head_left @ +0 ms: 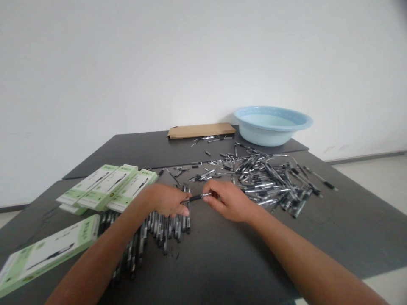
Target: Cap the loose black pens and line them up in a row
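One pen (196,198) with a dark grip is stretched between my two hands above the dark table. My left hand (170,200) pinches its left end between thumb and fingers. At the other end, the fingertips of my right hand (225,199) are closed around the pen's tip. Beneath and beside my left hand lie several pens (165,233) in rough rows, partly hidden by the forearm. To the right of my right hand spreads a loose heap of pens and pen parts (267,173).
Several green-and-white pen boxes (114,186) are piled at the left, with another pen box (51,252) nearer the front. A flat brown cardboard box (202,130) and a light blue basin (271,125) stand at the back by the wall. Loose pen parts (211,139) lie before the cardboard.
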Motion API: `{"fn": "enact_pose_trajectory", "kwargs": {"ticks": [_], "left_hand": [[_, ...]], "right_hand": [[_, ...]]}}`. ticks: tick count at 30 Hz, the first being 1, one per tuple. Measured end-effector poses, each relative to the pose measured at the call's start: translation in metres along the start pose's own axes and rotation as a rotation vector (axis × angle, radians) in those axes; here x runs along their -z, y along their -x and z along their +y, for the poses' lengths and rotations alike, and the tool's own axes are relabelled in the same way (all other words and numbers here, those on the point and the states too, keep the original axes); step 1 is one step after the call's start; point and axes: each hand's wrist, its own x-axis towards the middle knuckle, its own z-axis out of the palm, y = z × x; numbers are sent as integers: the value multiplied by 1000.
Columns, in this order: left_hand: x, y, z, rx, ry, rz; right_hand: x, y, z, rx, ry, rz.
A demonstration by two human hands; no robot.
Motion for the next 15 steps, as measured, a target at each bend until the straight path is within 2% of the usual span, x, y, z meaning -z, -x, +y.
{"fn": "enact_pose_trajectory", "kwargs": {"ticks": [6, 15], "left_hand": [[-2, -1, -3, -25, 30, 13], [-2, -2, -3, -21, -10, 11]], "right_hand": [[1, 2, 0, -34, -40, -10], [1, 1, -1, 11, -4, 7]]}}
